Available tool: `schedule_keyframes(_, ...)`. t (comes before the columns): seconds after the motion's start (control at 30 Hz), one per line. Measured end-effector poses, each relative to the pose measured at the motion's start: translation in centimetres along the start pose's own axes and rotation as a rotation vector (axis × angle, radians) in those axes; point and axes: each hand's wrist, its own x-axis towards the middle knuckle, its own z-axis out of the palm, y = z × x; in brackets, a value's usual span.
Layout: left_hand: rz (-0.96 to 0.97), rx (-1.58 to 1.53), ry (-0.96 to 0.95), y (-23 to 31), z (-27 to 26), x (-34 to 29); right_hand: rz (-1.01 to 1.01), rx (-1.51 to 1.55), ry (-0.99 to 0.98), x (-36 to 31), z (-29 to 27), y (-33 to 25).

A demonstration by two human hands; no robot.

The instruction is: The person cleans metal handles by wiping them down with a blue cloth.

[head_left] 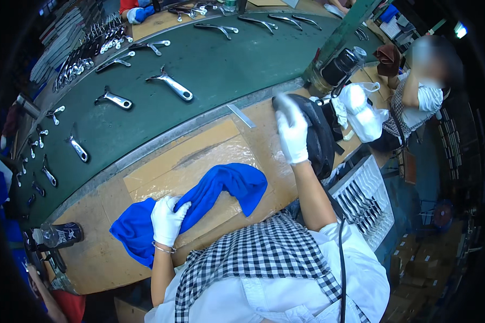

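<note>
My left hand (168,218), in a white glove, closes on a bunched blue cloth (226,183). The cloth lies across a plastic-covered cardboard sheet (183,153) on the workbench. My right hand (292,137), also gloved in white, is raised farther right, beside a black mesh bag (318,134). Its fingers point away from me and are smeared by motion, so I cannot make out whether they hold anything. A flat metal strip (241,116) lies at the bench's far edge, between the cloth and the belt.
Beyond the bench curves a green belt (215,64) carrying shiny lever-shaped metal parts (170,86). A white tray (369,202) with several metal parts stands at the right. White plastic bags (361,110) and a dark jar (339,67) sit near a green post. Another person (423,91) is at the right.
</note>
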Motion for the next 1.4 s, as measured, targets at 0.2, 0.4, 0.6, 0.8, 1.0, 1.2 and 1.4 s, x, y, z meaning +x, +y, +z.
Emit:
schedule_keyframes(0.2, 0.103, -0.028, -0.074, 3.7, -3.1, 1.3, -0.413, -0.189, -0.841, -5.2, 3.4, -7.7)
schedule_keyframes(0.4, -0.015, -0.738, -0.147, 12.2, -8.7, 5.7, -0.072, 0.291, -0.979, -7.1, 4.2, -12.8)
schedule_keyframes(0.6, 0.242, -0.714, -0.116, 12.5, -8.2, 14.5, 0.468, 0.662, -0.409, -1.2, -3.3, -13.1)
schedule_keyframes(0.8, -0.058, -0.219, 0.057, 2.9, -1.9, 25.7, 0.225, 0.432, -0.308, 1.4, -9.2, -15.2)
schedule_keyframes(1.0, -0.160, 0.213, -0.211, 1.9, 3.9, 31.0, -0.106, -0.569, -0.777, -6.8, 1.7, -6.4)
schedule_keyframes(1.2, -0.166, 0.083, -0.192, 1.3, 2.7, 26.0, -0.313, -0.736, -0.585, -10.1, 4.3, -5.6)
schedule_keyframes(1.4, 0.212, 0.082, -0.137, 4.9, -2.9, 9.6, -0.288, -0.707, -0.572, -9.0, 4.7, -4.8)
